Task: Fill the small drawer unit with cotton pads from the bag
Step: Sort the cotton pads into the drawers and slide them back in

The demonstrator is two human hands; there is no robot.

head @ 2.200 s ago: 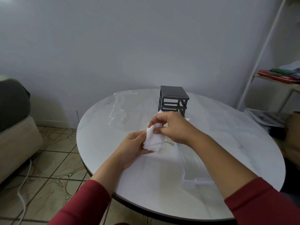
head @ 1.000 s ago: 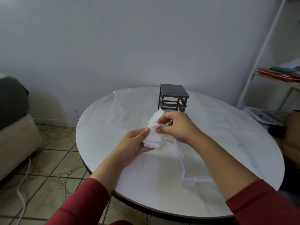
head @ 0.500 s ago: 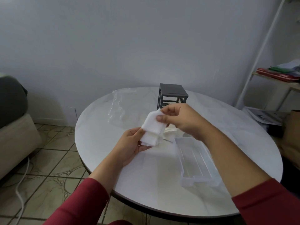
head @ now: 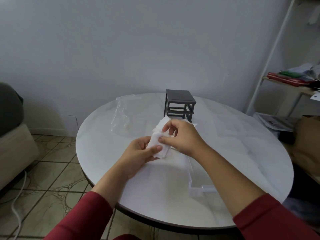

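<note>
Together, left hand (head: 138, 154) and right hand (head: 184, 136) pinching cotton pads (head: 154, 140), drawer unit (head: 180, 103) behind

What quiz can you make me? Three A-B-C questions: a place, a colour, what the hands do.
1. Where is the clear bag? A left of the drawer frame; B inside it; C on the floor.
2. What colour is the drawer frame? A white; B grey; C red.
3. What do the left hand and right hand do? A lie flat; B hold cotton pads; C wave.
A: it lies left of the frame. B: dark grey bars. B: both pinch the pads.
</note>
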